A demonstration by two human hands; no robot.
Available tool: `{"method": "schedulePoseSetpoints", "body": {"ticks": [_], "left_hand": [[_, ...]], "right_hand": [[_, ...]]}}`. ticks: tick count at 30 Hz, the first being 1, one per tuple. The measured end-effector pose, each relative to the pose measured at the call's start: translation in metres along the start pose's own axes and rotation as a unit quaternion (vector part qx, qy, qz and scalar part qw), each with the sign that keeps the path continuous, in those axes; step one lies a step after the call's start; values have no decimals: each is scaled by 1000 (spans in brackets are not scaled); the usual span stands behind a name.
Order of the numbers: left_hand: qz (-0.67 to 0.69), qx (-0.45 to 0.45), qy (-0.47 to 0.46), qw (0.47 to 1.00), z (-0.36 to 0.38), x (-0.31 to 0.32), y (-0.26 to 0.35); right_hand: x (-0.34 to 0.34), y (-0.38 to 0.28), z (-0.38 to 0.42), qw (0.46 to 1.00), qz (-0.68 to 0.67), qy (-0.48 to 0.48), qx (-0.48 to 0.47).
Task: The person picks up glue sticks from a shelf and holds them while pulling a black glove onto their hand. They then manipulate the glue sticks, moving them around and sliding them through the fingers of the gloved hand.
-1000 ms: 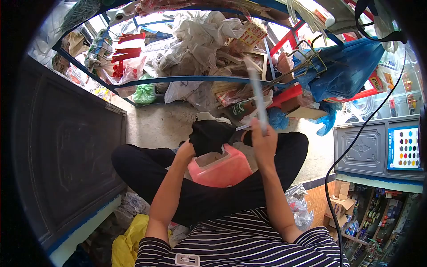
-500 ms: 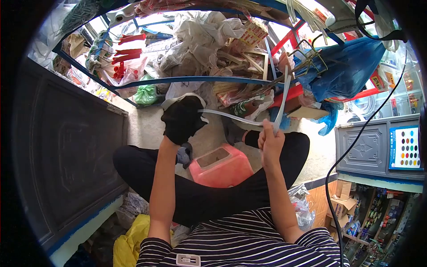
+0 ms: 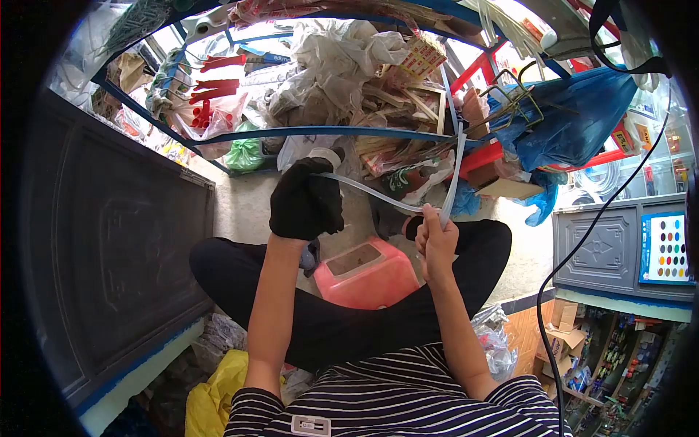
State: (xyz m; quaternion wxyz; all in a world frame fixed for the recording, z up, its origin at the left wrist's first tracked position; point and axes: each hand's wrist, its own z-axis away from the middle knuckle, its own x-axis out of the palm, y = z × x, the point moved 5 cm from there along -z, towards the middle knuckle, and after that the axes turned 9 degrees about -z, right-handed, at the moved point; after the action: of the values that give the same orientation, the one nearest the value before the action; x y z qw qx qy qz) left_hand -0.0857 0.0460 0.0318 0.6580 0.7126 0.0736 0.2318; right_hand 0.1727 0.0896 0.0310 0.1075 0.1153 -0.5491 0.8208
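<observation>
My left hand (image 3: 306,200), in a black glove, is closed on one end of a pale, flat plastic strip (image 3: 371,192). A whitish piece (image 3: 327,155) shows just beyond the glove; what it is I cannot make out. My right hand (image 3: 438,247) is bare, its fingers closed round the same strip where it bends. From there a length of it stands up towards the shelf. Between the hands the strip sags slightly. Below them, between my crossed legs, a pink plastic stool (image 3: 368,280) rests on the floor.
In front, a blue metal rack (image 3: 335,131) holds plastic bags and bundled sticks. A blue bag (image 3: 575,116) hangs at the right, near a black cable (image 3: 564,269). Grey cabinet panels (image 3: 124,226) stand at the left. A yellow bag (image 3: 218,390) lies behind my left side.
My left hand has turned and shifted slightly right. The strip's upright length has tipped a little left, and my right hand has moved slightly down.
</observation>
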Motion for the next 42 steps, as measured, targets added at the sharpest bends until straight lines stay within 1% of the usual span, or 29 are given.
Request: {"method": "schedulePoseSetpoints", "body": {"ticks": [8, 10, 12, 13, 15, 16, 17, 18, 20, 22, 23, 24, 25, 26, 28, 30, 32, 34, 35, 36, 39, 41, 42], "left_hand": [[77, -14, -25, 997, 6, 6, -1], [117, -23, -35, 992, 7, 7, -2], [203, -37, -56, 977, 8, 8, -4], [280, -49, -86, 955, 9, 11, -4], [434, -70, -159, 884, 14, 16, 1], [486, -78, -198, 848, 16, 18, -1], [519, -83, -235, 817, 16, 18, -7], [527, -75, -260, 806, 17, 16, -21], [511, -44, -362, 779, 7, 5, -81], [391, -2, -355, 849, 2, 4, -93], [274, 24, -290, 917, 2, 0, -102], [150, 48, -219, 963, 4, 0, -96], [22, 72, -143, 987, 7, -1, -88], [-106, 94, -64, 988, 10, -3, -79], [-247, 104, -8, 963, 11, -3, -67], [-277, 82, -59, 955, 9, 4, -65], [-305, 61, -112, 944, 7, 12, -63], [-399, 165, -129, 893, 7, 28, -32], [-471, 276, -116, 830, 12, 41, -9], [-533, 381, -100, 749, 19, 52, 7], [-546, 372, -123, 740, 29, 58, 2], [-585, 387, -95, 706, 36, 61, 6], [-586, 374, -105, 711, 36, 61, 8]], "right_hand": [[-5, 7, -4, 992, -87, -40, 81], [-5, 8, -5, 990, -99, -47, 91], [-4, 6, -4, 988, -110, -53, 93], [-3, 5, -3, 988, -112, -54, 94], [0, 4, -3, 987, -117, -56, 96], [0, 3, -3, 987, -118, -55, 97], [0, 3, -3, 987, -119, -54, 98], [0, 3, -3, 986, -120, -53, 99], [-1, 4, -4, 983, -136, -52, 110], [-3, 6, -6, 980, -150, -59, 114], [-4, 7, -7, 979, -155, -65, 114], [-5, 7, -7, 978, -161, -70, 113], [-6, 6, -8, 977, -166, -69, 110], [-6, 6, -8, 977, -171, -68, 108], [-6, 2, -12, 974, -196, -72, 92], [-3, -10, -16, 966, -235, -82, 67], [4, -26, -17, 978, -191, -80, 30], [13, -38, -18, 988, -130, -84, 0], [18, -38, -17, 989, -120, -90, 0], [25, -38, -16, 989, -110, -96, 0], [42, -34, -13, 988, -103, -114, -7], [50, -30, -14, 986, -121, -112, -1], [53, -30, -13, 989, -112, -100, 2]]}}
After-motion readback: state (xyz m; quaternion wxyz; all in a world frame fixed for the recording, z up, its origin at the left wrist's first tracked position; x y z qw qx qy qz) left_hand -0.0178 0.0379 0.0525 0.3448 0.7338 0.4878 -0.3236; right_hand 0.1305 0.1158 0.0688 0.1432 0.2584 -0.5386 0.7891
